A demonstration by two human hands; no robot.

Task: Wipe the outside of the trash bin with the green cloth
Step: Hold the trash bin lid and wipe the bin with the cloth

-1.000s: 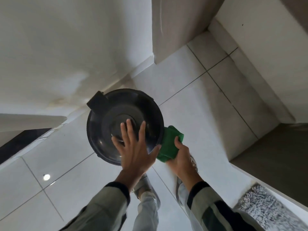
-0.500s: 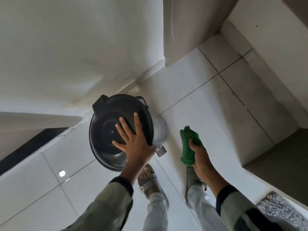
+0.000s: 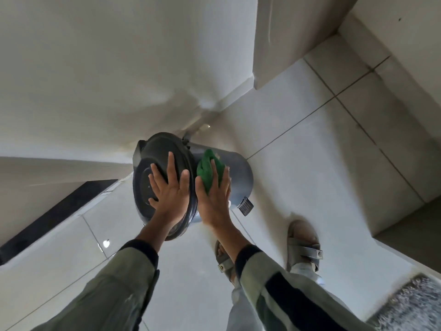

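- On the pale tiled floor (image 3: 310, 177), beside the white wall (image 3: 100, 68), one trash bin (image 3: 241, 173) tilts toward the person, lid facing the camera.
- One bin only: grey body, dark round lid (image 3: 152, 163) shut, hinge block at the upper left of the lid, one ribbed foot pedal (image 3: 245, 206) at the lower right.
- No readable writing, brand or label on bin, lid or cloth; small emblems on the sandal straps are too small to read.
- One green cloth (image 3: 207, 170), bunched, lying on the bin's side wall just right of the lid rim.
- Left hand (image 3: 170, 194) flat on the lid, palm down, fingers spread wide, thumb out to the right near the rim; nothing pinched.
- Right hand (image 3: 213, 199) flat over the cloth, pressing it onto the bin's outer side; fingers extended and close together, fingertips past the cloth's top edge; thumb lies along the cloth's left edge.
- The two hands are just beside each other, the lid rim between them.
- Two sleeves: olive-grey with dark cuffs; the right one shows a dark stripe.
- Two sandals (image 3: 305, 244), grey strapped; one is partly hidden behind the right forearm, the other stands clear to the right of the bin.
- One speckled mat (image 3: 415, 304) at the lower right corner, partly cut off by the frame.
- One dark strip (image 3: 59, 211) along the left edge of the floor; cannot tell what it is.
- One bright light reflection on the tile near the left sleeve.
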